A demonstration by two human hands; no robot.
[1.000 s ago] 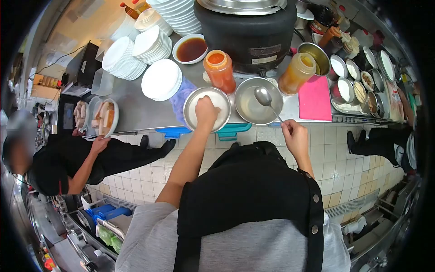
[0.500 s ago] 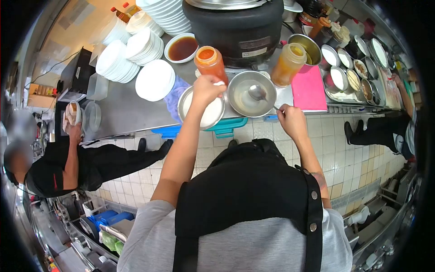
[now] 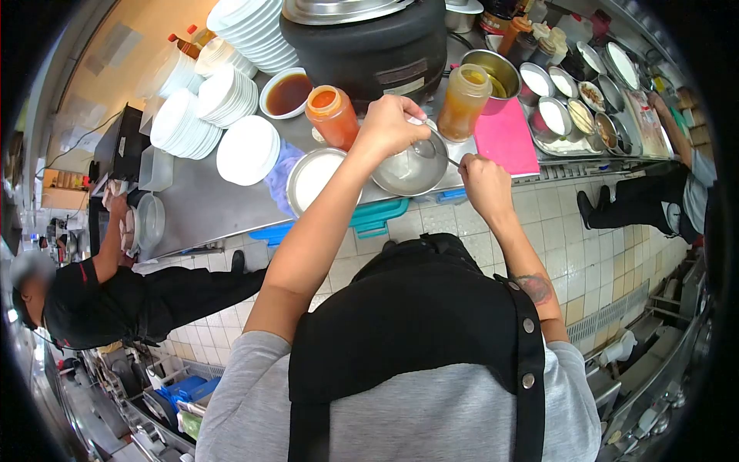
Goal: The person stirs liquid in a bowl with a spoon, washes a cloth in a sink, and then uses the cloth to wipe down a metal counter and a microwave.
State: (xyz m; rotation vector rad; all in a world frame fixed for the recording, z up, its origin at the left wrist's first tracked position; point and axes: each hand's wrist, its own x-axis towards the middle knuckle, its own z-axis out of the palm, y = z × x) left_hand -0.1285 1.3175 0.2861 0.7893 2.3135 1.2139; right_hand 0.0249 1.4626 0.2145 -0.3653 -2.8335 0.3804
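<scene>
Far left, a co-worker's hand [image 3: 115, 202] is on a dish at the counter end. Plate stacks [image 3: 248, 149]: at least five. One sauce bowl [image 3: 286, 93], full of brown liquid. Two metal bowls. The left bowl [image 3: 312, 179] has white stuff in it, nobody touching it. One red bottle [image 3: 331, 115] sits behind it, capped, untouched.

The left hand [image 3: 391, 123] is clenched on a white bit [image 3: 419, 121], held just over the right bowl [image 3: 404, 171]. That bowl looks almost bare, so I'd judge the filling there barely started, with the white bit not dropped in yet. One spoon [image 3: 425, 148], head inside the right bowl. One yellow bottle [image 3: 464, 100] behind, untouched. The right hand [image 3: 481, 181] grips the spoon handle at the counter edge. One pink mat [image 3: 504, 135]. Small tins [image 3: 554, 115] are too crowded to count. A second person [image 3: 677, 146] is far right.
</scene>
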